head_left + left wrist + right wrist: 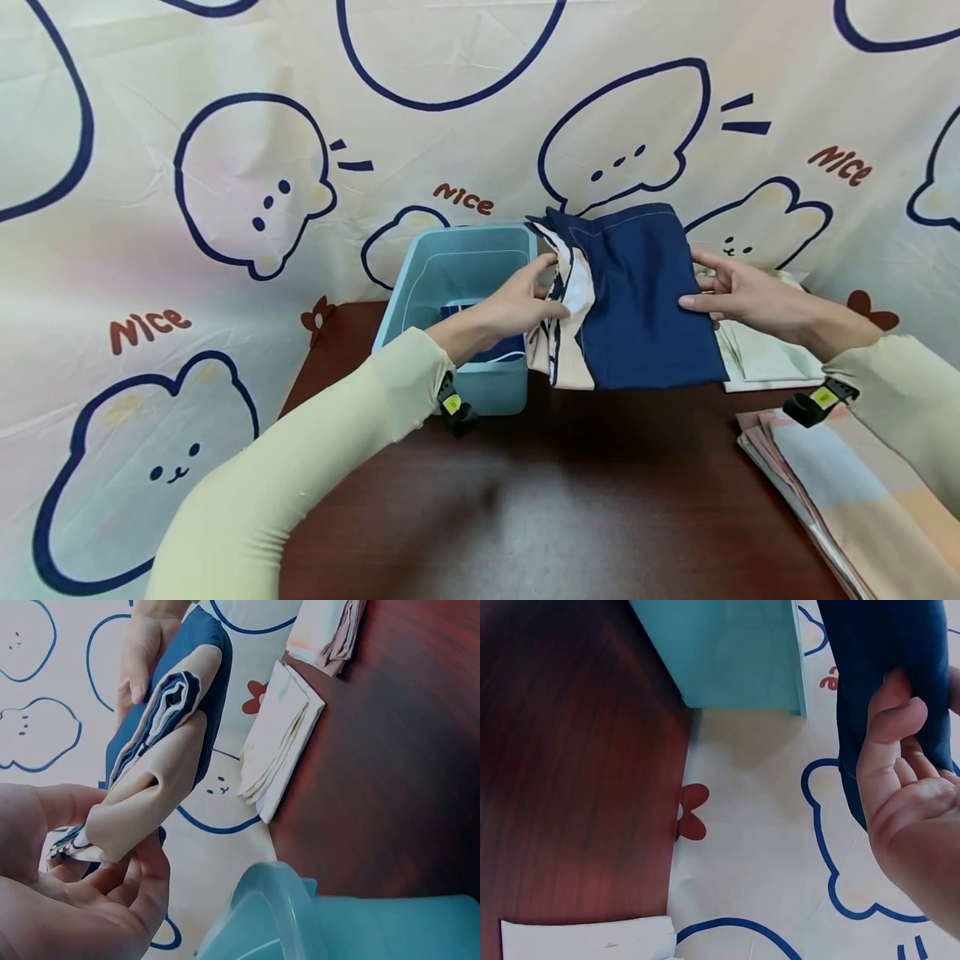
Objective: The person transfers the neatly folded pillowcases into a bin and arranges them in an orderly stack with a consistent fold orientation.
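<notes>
A folded navy cloth (645,308) with cream, dark-patterned layers along its left side is held up above the table. My left hand (513,304) pinches those layered folds between thumb and fingers, as the left wrist view shows up close. At the opposite edge, my right hand (750,296) grips the navy side, thumb in front and fingers partly hidden behind. Just left of the cloth stands a light blue plastic bin (397,312), partly covered by my left forearm. Inside it lies a dark blue folded piece (506,348), mostly hidden by my hand.
A folded whitish cloth (772,358) lies on the dark wooden table (585,517) behind my right wrist. Nearer, at the right, is a folded pastel checked cloth (840,483). A printed fabric backdrop (420,158) rises behind the table.
</notes>
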{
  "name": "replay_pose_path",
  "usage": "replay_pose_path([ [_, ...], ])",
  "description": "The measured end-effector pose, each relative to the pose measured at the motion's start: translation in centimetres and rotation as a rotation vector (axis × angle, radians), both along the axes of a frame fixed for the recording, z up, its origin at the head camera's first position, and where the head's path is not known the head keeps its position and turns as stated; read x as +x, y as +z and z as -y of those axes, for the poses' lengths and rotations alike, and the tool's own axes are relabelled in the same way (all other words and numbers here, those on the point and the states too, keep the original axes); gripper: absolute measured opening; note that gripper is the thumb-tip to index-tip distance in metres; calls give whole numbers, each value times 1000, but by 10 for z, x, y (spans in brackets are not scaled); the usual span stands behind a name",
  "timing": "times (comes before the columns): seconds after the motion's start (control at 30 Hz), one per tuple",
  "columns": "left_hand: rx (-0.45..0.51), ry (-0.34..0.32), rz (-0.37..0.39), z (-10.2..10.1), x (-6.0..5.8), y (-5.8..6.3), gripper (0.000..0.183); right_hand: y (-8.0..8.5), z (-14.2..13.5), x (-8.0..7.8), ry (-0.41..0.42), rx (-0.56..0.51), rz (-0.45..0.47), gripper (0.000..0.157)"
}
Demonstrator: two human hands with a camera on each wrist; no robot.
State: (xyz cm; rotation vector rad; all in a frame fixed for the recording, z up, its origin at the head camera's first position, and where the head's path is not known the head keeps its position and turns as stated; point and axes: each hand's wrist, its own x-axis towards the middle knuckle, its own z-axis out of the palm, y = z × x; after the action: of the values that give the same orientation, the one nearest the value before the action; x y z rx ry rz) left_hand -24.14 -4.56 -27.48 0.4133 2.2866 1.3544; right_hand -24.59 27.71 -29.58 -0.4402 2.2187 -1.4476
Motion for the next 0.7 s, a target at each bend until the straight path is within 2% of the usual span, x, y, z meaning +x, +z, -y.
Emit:
replay_pose_path([
  [0.33, -26, -3, 19, 13, -4, 3, 82, -1, 12, -4, 12, 30, -25, 86],
  [0.7, -29, -2, 48, 27, -9, 6, 85, -3, 25, -10, 36, -35, -6, 87],
])
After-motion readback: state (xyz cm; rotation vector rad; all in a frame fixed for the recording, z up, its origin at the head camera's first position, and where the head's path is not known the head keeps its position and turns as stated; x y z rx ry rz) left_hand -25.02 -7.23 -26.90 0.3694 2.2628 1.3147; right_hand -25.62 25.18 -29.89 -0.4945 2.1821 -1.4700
